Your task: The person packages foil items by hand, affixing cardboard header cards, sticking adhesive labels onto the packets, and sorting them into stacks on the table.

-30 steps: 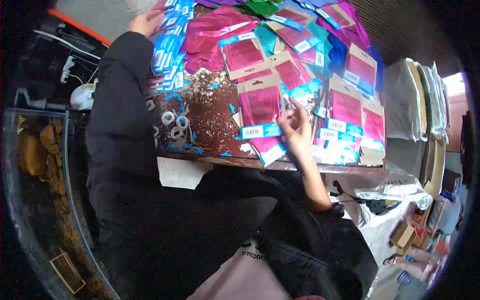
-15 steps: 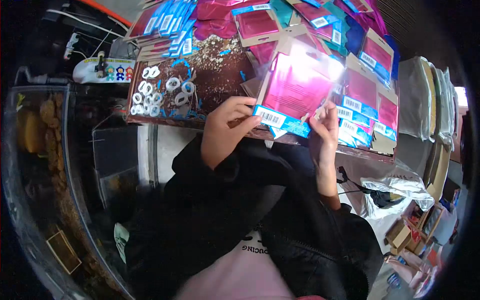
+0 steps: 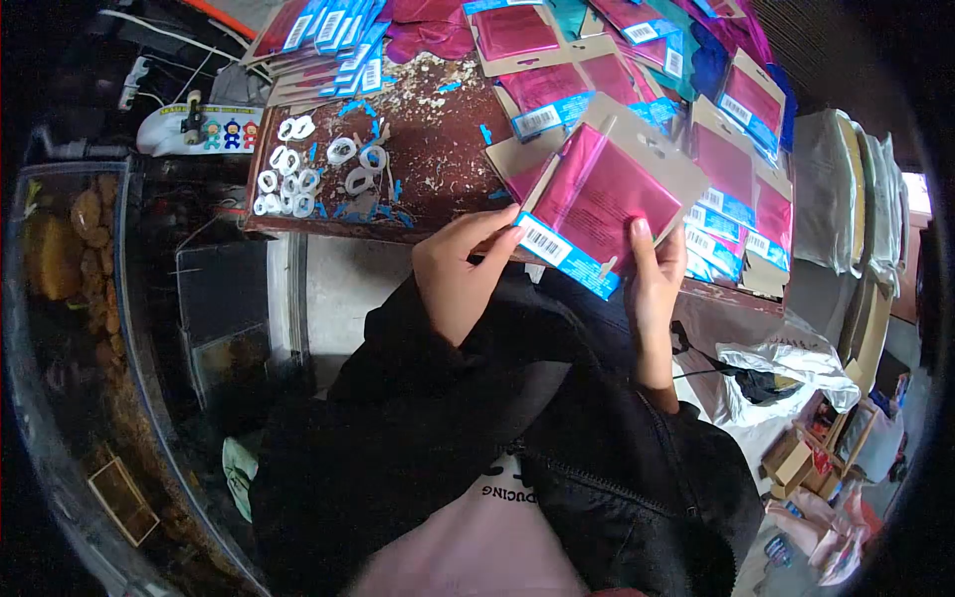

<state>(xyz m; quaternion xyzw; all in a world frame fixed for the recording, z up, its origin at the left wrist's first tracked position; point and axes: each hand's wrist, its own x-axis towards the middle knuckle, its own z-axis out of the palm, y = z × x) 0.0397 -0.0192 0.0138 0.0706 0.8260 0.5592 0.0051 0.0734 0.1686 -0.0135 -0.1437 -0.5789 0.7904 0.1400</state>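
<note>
Between my hands is a flat retail package (image 3: 617, 204): shiny magenta foil on brown card, with a blue barcode strip along its near edge. It is tilted above the table's front edge. My left hand (image 3: 468, 261) pinches its left corner by the barcode, thumb and fingers closed. My right hand (image 3: 655, 274) grips the lower right side, thumb lying on the magenta front and the fingers partly hidden behind. Similar magenta packages (image 3: 724, 164) lie overlapping just beyond and to the right.
White rings (image 3: 288, 184) and blue scraps (image 3: 378, 214) lie on the worn brown table (image 3: 438, 149). A stack of packages (image 3: 333, 50) stands at the back left. To the left is a glass tank (image 3: 75, 298); open boxes (image 3: 791, 463) sit on the floor at right.
The package has turned clockwise and tipped, so the bright glare on it is gone. My right thumb has moved up onto its front. Both hands still hold it.
</note>
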